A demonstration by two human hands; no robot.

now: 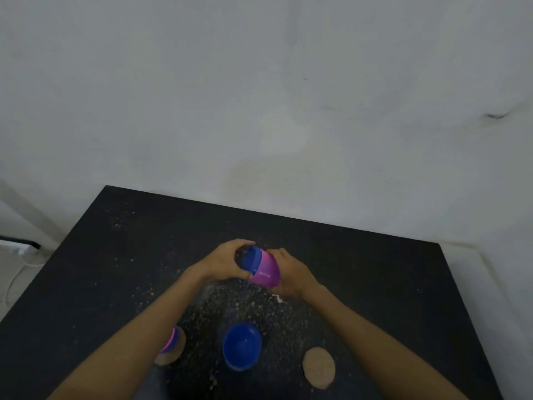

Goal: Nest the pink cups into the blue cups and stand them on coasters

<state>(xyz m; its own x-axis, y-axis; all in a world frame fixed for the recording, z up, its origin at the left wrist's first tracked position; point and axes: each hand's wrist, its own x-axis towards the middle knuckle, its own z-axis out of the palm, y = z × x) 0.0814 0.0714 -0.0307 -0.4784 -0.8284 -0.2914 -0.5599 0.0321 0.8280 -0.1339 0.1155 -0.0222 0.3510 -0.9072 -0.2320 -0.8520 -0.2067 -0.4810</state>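
Two hands hold a blue cup and a pink cup together above a black table.

At frame centre, the left hand point(227, 262) curls around the blue cup point(251, 259) while the right hand point(291, 274) grips the pink cup point(268, 271), the two tilted and partly joined. Lower centre stands another blue cup point(241, 346); a bare coaster point(318, 368) lies lower right; a pink-and-blue stack point(170, 342) sits on a coaster point(173, 355) lower left on the table point(389, 284).
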